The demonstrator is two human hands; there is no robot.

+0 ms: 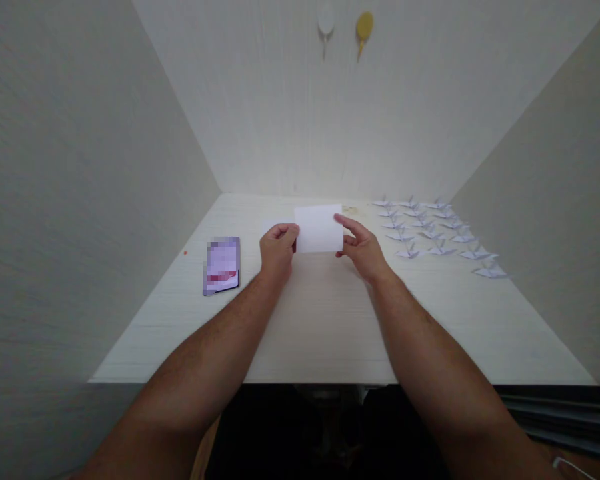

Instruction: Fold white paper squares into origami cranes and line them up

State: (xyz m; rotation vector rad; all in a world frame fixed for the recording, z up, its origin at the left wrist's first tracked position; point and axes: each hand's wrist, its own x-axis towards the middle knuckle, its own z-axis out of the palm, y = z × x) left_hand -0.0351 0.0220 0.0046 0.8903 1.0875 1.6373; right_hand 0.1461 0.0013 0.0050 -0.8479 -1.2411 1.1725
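A white sheet of paper (pixel 319 230), rectangular and plain, is held up over the table between both hands. My left hand (pixel 279 248) pinches its left edge, thumb in front and the other fingers curled behind. At the right edge, my right hand (pixel 361 245) grips the paper with a finger on its upper right corner and other fingers near the lower right one. Several folded white paper cranes (pixel 433 235) stand in rows on the table, to the right of my right hand.
A tablet or phone with a blurred screen (pixel 223 261) lies on the white table (pixel 325 333) at the left. Near it is a tiny orange bit (pixel 185 253). Pale walls close in the table at the back and both sides. White (pixel 325 21) and yellow (pixel 365 27) hooks hang on the back wall.
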